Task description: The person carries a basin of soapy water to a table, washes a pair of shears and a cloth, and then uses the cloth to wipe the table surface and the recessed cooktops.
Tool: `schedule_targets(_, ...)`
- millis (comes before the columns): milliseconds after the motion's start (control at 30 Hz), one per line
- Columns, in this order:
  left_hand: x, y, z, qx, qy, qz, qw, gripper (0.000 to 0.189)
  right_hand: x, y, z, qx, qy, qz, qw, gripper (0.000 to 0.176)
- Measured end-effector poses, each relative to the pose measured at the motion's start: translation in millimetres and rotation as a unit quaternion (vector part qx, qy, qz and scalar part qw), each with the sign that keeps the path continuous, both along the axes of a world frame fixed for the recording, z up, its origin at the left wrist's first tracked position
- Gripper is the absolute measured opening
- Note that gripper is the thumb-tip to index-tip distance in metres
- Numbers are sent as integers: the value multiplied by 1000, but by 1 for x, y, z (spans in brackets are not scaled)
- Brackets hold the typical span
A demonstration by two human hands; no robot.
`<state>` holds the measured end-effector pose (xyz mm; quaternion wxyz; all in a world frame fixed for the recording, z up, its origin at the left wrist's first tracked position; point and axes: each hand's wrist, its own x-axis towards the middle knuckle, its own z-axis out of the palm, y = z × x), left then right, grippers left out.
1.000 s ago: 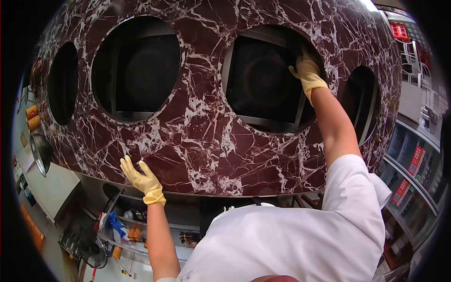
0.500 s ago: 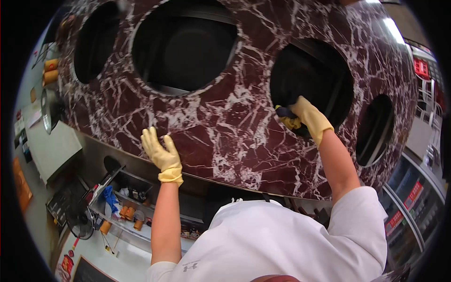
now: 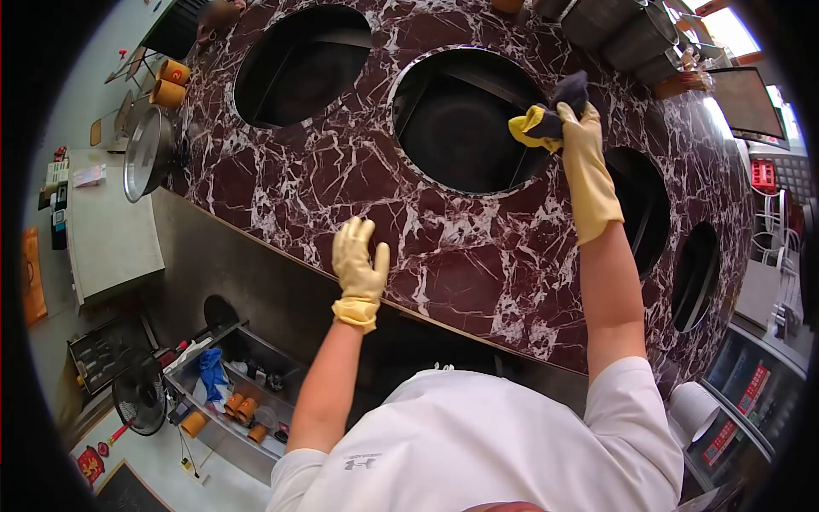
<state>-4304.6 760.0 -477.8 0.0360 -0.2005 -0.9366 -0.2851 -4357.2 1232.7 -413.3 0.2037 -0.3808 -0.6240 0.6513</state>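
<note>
My left hand (image 3: 359, 256), in a cream rubber glove, rests on the front part of the red marbled counter (image 3: 461, 256) with its fingers apart and nothing in it. Farther out to the right, my right hand (image 3: 582, 141), in a matching glove, grips a dark cloth (image 3: 570, 92) with yellow parts. The cloth hangs at the right edge of a large round opening (image 3: 465, 119), its yellow end over the dark hole. Part of the right hand's fingers is hidden by the cloth.
Another round opening (image 3: 303, 68) lies to the left, two more to the right. Metal pots (image 3: 644, 38) stand at the back right. A metal pan (image 3: 148, 154) is at the left end. Below left are a fan (image 3: 139, 391) and a shelf with orange cups (image 3: 246, 408).
The view has shifted over the counter. My right hand has lifted the cloth out of an opening and moved it up and away. My left hand is still on the counter near its front edge.
</note>
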Motion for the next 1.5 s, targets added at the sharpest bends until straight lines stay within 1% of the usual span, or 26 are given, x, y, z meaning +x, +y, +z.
schedule_targets(100, -78, -77, -11, -102, 101, 85, 986, 59, -41, -34, -36, 7, -95, 14, 995, 26)
schedule_targets(133, -100, -93, -10, -119, 87, 119, 982, 61, -47, -27, -73, 164, -149, 40, 974, 36)
schedule_targets(167, -122, -107, -16, -130, 84, 129, 979, 61, -51, -40, -64, 91, -224, 38, 970, 44)
schedule_targets(233, -147, -110, -16, -144, 93, 129, 977, 59, -62, -21, -150, 245, -354, -46, 901, 46)
schedule_targets(300, -150, -104, -19, -174, 95, 150, 969, 56, -72, -21, -140, 242, -522, 2, 818, 51)
schedule_targets(333, -151, -102, -16, -168, 96, 145, 970, 56, -74, 35, -249, 135, -452, -34, 881, 82)
schedule_targets(367, -150, -102, -13, -167, 94, 141, 971, 56, -82, 30, -244, 134, -460, -30, 877, 82)
schedule_targets(433, -151, -99, -12, -159, 87, 141, 973, 55, -119, -7, -191, 408, -470, 227, 749, 62)
schedule_targets(500, -152, -97, -9, -152, 95, 133, 975, 54, -141, -83, -136, 386, -468, 475, 638, 67)
schedule_targets(567, -152, -99, -11, -145, 86, 135, 976, 55, -137, -170, -134, 285, -442, 510, 680, 53)
schedule_targets(633, -152, -98, -9, -149, 82, 137, 976, 55, -115, -165, -112, 328, -206, 702, 598, 57)
schedule_targets(700, -152, -98, -9, -153, 72, 142, 975, 56, -122, -127, -134, 435, -232, 659, 568, 49)
schedule_targets(767, -154, -99, -11, -161, 69, 146, 974, 56, -137, -26, -170, 431, -341, 401, 733, 27)
schedule_targets(933, -154, -97, -10, -150, 75, 140, 976, 56, -155, -32, -179, 443, -351, 170, 808, 53)
schedule_targets(967, -152, -96, -9, -147, 74, 138, 977, 56, -149, -91, -166, 486, -356, 314, 734, 69)
schedule_targets(1000, -152, -95, -7, -146, 66, 142, 977, 56, -133, -147, -118, 448, -319, 509, 662, 51)
schedule_targets(1033, -150, -94, -8, -146, 67, 136, 978, 56, -126, -174, -131, 248, -322, 582, 704, 49)
schedule_targets(1067, -147, -98, -12, -145, 65, 135, 978, 56, -112, -176, -112, 276, -262, 668, 639, 42)
schedule_targets(1100, -152, -102, -15, -144, 66, 139, 978, 56, -125, -157, -106, 276, -257, 664, 645, 42)
schedule_targets(1167, -152, -101, -12, -148, 56, 144, 977, 56, -162, -90, -118, 458, -165, 715, 501, 42)
schedule_targets(1200, -153, -99, -11, -145, 55, 144, 977, 56, -191, -51, -134, 512, -266, 604, 550, 38)
schedule_targets(1233, -152, -97, -8, -142, 55, 143, 978, 56, -201, 10, -199, 508, -264, 614, 543, 38)
schedule_targets(1267, -152, -97, -8, -147, 60, 141, 977, 56, -218, 39, -256, 304, -474, 395, 726, 54)
schedule_targets(1367, -152, -98, -9, -146, 69, 137, 977, 55, -150, -117, -119, 494, -343, 450, 660, 67)
schedule_targets(1433, -152, -95, -6, -148, 70, 140, 977, 54, -105, -162, -165, 471, -168, 688, 526, 77)
schedule_targets(1500, -152, -98, -10, -150, 67, 146, 976, 53, -111, -156, -167, 394, -141, 732, 537, 88)
